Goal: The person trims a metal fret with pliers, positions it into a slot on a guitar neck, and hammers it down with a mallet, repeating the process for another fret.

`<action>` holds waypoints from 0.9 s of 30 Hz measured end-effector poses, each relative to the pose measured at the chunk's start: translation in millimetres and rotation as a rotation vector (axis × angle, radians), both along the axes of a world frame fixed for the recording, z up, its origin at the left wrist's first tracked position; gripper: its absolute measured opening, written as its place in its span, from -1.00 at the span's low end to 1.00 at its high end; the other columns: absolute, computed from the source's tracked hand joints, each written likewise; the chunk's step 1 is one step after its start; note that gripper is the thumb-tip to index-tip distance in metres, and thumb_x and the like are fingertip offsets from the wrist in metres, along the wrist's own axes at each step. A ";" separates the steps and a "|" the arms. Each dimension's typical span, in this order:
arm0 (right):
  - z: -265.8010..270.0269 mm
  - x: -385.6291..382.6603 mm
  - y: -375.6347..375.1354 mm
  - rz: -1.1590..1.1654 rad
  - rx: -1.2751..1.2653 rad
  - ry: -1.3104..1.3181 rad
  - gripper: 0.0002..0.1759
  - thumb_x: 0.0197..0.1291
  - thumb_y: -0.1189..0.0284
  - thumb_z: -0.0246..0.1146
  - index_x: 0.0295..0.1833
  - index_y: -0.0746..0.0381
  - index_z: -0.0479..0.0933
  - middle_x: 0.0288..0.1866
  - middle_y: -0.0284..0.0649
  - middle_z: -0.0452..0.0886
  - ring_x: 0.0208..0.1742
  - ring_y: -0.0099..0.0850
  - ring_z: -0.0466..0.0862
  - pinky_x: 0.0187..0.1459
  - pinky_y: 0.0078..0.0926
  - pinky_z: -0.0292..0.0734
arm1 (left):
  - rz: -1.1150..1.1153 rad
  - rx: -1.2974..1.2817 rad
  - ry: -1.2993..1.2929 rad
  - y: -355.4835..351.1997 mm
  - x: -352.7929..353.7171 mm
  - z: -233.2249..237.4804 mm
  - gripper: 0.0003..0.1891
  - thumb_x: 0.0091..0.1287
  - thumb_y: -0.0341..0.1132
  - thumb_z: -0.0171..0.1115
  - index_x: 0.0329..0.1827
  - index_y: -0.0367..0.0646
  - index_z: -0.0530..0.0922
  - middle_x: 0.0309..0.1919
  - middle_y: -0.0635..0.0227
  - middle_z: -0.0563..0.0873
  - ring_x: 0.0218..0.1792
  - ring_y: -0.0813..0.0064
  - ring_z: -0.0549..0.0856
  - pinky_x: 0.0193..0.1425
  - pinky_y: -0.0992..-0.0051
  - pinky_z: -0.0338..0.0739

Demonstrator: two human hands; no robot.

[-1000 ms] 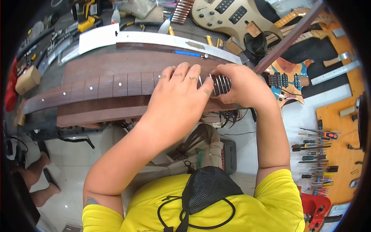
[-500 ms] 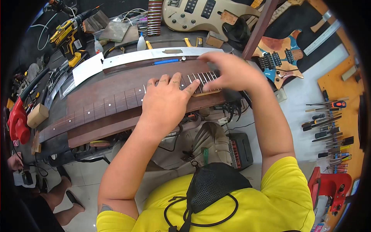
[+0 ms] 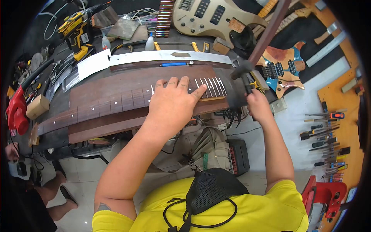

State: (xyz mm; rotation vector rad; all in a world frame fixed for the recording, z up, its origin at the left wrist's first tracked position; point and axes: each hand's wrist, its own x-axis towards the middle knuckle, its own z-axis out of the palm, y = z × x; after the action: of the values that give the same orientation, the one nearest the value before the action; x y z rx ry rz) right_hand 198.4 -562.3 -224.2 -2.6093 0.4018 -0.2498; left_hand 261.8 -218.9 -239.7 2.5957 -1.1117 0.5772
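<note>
In the head view, a dark guitar neck (image 3: pixel 96 107) with pale dot inlays lies on brown wooden boards. Metal frets sit in its right end, while the slots to the left of my left hand look bare. My left hand (image 3: pixel 172 102) rests flat over the neck with fingers spread, its thumb reaching toward the frets. To the right of the neck's end, my right hand (image 3: pixel 258 105) is closed around the handle of a hammer (image 3: pixel 242 70). The hammer's dark head is raised and slightly blurred, apart from the frets.
Behind the neck lie a long metal straightedge (image 3: pixel 143 58) and a blue pen-like tool (image 3: pixel 174 64). A yellow drill (image 3: pixel 75 36), glue bottle (image 3: pixel 149 42) and guitar bodies (image 3: pixel 212 19) crowd the bench's back. Files hang at right; another person's legs (image 3: pixel 58 193) show lower left.
My right hand has moved right and down from above the frets and now grips the hammer. My left hand stays on the neck. The view has shifted slightly.
</note>
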 end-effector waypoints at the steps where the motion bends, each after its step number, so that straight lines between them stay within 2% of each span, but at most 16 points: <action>1: 17.7 -4.6 9.0 -0.105 0.549 0.011 -0.62 0.57 0.37 0.23 0.30 0.42 0.49 -0.33 -0.25 0.62 -0.40 -0.38 0.69 -0.33 -0.35 0.68 | 0.014 -0.006 0.003 0.3 0.6 0.2 -0.41 0.44 -0.39 0.28 0.54 0.30 0.68 0.38 0.12 0.71 0.35 0.10 0.72 0.44 -0.09 0.55; 2: 31.1 -12.7 32.4 -0.045 0.459 -0.096 -0.50 0.61 0.41 0.19 0.55 0.39 0.45 -0.31 -0.36 0.55 -0.44 -0.61 0.58 -0.46 -0.54 0.54 | 0.008 -0.002 0.011 0.1 0.4 0.6 -0.42 0.45 -0.38 0.28 0.54 0.30 0.68 0.38 0.12 0.71 0.35 0.10 0.71 0.45 -0.10 0.55; 3: 44.0 -17.9 50.2 -0.040 0.457 -0.089 -0.50 0.61 0.41 0.19 0.55 0.39 0.45 -0.31 -0.36 0.55 -0.44 -0.61 0.58 -0.46 -0.54 0.54 | 0.000 0.003 0.018 0.2 0.0 0.2 -0.42 0.46 -0.37 0.28 0.54 0.30 0.68 0.38 0.12 0.70 0.35 0.10 0.71 0.45 -0.10 0.55; 5: 68.2 -26.1 77.0 0.115 0.339 -0.156 -0.36 0.60 0.49 0.19 0.72 0.28 0.36 -0.23 -0.24 0.67 -0.43 -0.59 0.59 -0.36 -0.45 0.60 | 0.005 0.003 0.011 -0.2 -0.3 -1.5 -0.42 0.46 -0.37 0.27 0.55 0.30 0.68 0.38 0.12 0.70 0.36 0.10 0.71 0.46 -0.10 0.54; 6: 80.5 -26.7 88.0 0.115 0.338 -0.157 -0.36 0.60 0.49 0.19 0.72 0.28 0.36 -0.23 -0.24 0.67 -0.43 -0.59 0.59 -0.36 -0.45 0.60 | 0.008 0.002 -0.001 -0.3 -0.2 -1.5 -0.42 0.47 -0.37 0.26 0.55 0.30 0.67 0.38 0.12 0.70 0.36 0.10 0.71 0.46 -0.10 0.54; 8: 96.8 -25.2 103.0 0.246 0.089 0.046 -0.25 0.56 0.54 0.22 0.80 0.17 0.27 -0.04 0.03 0.79 -0.34 -0.31 0.72 -0.12 -0.31 0.68 | 0.004 0.012 0.015 -0.1 -0.4 0.8 -0.42 0.48 -0.37 0.25 0.55 0.30 0.67 0.38 0.12 0.70 0.36 0.10 0.71 0.47 -0.11 0.53; 9: 95.4 -21.8 103.1 0.251 0.087 0.044 -0.25 0.56 0.54 0.22 0.80 0.17 0.27 -0.04 0.03 0.79 -0.34 -0.31 0.72 -0.12 -0.31 0.68 | 0.001 0.022 0.032 0.4 0.0 2.0 -0.43 0.48 -0.36 0.25 0.56 0.29 0.67 0.37 0.12 0.70 0.36 0.11 0.71 0.48 -0.11 0.52; 11: 89.3 -14.2 103.8 0.504 -0.176 -0.064 -0.22 0.52 0.55 0.26 0.80 0.18 0.25 0.16 0.23 0.78 -0.08 0.07 0.78 0.15 -0.19 0.66 | 0.002 0.012 0.028 0.5 0.6 -0.4 -0.43 0.49 -0.35 0.25 0.56 0.30 0.67 0.36 0.13 0.70 0.35 0.12 0.71 0.48 -0.09 0.52; 12: 90.7 -13.3 110.5 0.497 -0.169 -0.043 -0.22 0.51 0.56 0.26 0.79 0.18 0.26 0.19 0.29 0.74 0.14 0.29 0.70 0.26 -0.16 0.62 | -0.002 0.002 0.021 0.6 1.3 -1.5 -0.43 0.49 -0.35 0.25 0.56 0.30 0.67 0.34 0.14 0.71 0.35 0.12 0.71 0.48 -0.08 0.52; 16: 94.0 -10.2 119.1 0.462 -0.204 0.081 -0.23 0.50 0.57 0.25 0.78 0.19 0.27 0.19 0.28 0.75 0.18 0.26 0.72 0.27 -0.17 0.62 | 0.005 -0.009 0.022 1.3 0.5 -2.7 -0.46 0.49 -0.31 0.27 0.54 0.29 0.68 0.32 0.16 0.72 0.32 0.14 0.72 0.42 -0.03 0.54; 19: 92.0 -4.4 115.3 0.547 -0.274 0.015 -0.22 0.49 0.59 0.25 0.78 0.20 0.27 0.19 0.28 0.75 0.19 0.27 0.72 0.28 -0.12 0.61 | 0.015 -0.009 0.023 2.1 4.5 0.7 -0.48 0.48 -0.26 0.30 0.52 0.28 0.69 0.30 0.18 0.73 0.30 0.16 0.72 0.37 0.03 0.55; 21: 89.7 -10.6 121.2 0.442 -0.118 -0.035 -0.20 0.47 0.60 0.26 0.78 0.20 0.27 0.19 0.29 0.75 0.20 0.28 0.72 0.26 -0.09 0.62 | -0.005 -0.024 0.013 1.1 3.1 -4.3 -0.47 0.46 -0.21 0.35 0.51 0.27 0.69 0.29 0.19 0.74 0.29 0.17 0.73 0.35 0.04 0.55; 22: 83.9 -10.5 119.2 0.495 -0.230 -0.133 -0.20 0.46 0.60 0.27 0.78 0.19 0.27 0.18 0.28 0.75 0.20 0.28 0.72 0.26 -0.10 0.62 | -0.005 -0.023 0.010 1.8 3.0 -3.2 -0.45 0.43 -0.19 0.39 0.52 0.27 0.69 0.28 0.18 0.75 0.29 0.17 0.73 0.35 0.04 0.55; 23: 83.9 -11.3 120.2 0.501 -0.229 -0.134 -0.20 0.46 0.60 0.27 0.78 0.19 0.27 0.18 0.28 0.75 0.20 0.28 0.72 0.26 -0.10 0.62 | 0.000 -0.023 0.010 2.1 3.3 -3.8 -0.45 0.43 -0.19 0.39 0.52 0.27 0.69 0.28 0.18 0.75 0.29 0.17 0.73 0.35 0.04 0.55; 25: 88.1 -14.5 123.4 0.422 -0.223 0.112 -0.22 0.50 0.67 0.22 0.79 0.25 0.27 0.39 0.23 0.71 0.40 -0.17 0.74 0.44 -0.44 0.48 | -0.003 -0.027 -0.006 1.9 3.2 -5.4 -0.45 0.43 -0.18 0.40 0.52 0.27 0.69 0.27 0.18 0.75 0.29 0.17 0.73 0.35 0.05 0.56; 27: 90.3 -13.6 122.8 0.380 -0.153 0.182 -0.22 0.50 0.69 0.21 0.79 0.26 0.27 0.46 0.19 0.69 0.45 -0.20 0.71 0.49 -0.44 0.44 | -0.003 -0.018 -0.001 1.7 3.5 -4.2 -0.44 0.43 -0.18 0.41 0.52 0.27 0.69 0.28 0.18 0.75 0.29 0.17 0.73 0.35 0.05 0.56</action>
State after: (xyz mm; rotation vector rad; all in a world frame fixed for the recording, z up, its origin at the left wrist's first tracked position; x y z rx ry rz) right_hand 184.8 -439.5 -133.9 -2.8017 -0.0621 0.0897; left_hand 265.3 -217.2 -243.8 2.5787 -1.1049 0.5848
